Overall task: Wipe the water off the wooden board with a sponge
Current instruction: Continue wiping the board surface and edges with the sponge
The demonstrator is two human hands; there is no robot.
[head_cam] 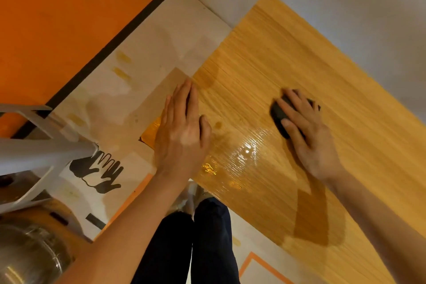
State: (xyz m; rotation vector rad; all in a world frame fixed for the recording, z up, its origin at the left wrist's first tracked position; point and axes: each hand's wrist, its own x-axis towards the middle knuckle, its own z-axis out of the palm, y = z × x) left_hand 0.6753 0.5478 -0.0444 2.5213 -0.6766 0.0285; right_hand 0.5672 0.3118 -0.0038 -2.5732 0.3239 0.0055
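Note:
A large wooden board (288,57) lies slantwise across the floor, running from lower right to upper middle. A glossy film of water (244,154) shines on it between my hands, and a darker damp patch (313,219) sits nearer the front. My right hand (306,136) presses a dark sponge (280,117) flat onto the board, fingers spread over it. My left hand (182,131) lies flat with fingers together on the board's left edge, holding nothing.
White floor sheet (143,57) with damp stains and a black hand-print graphic (101,173) lies left of the board. A white stool frame (41,145) and a metal bowl (25,253) stand at lower left. Orange flooring (57,11) fills the upper left. My dark-trousered legs (202,242) are below.

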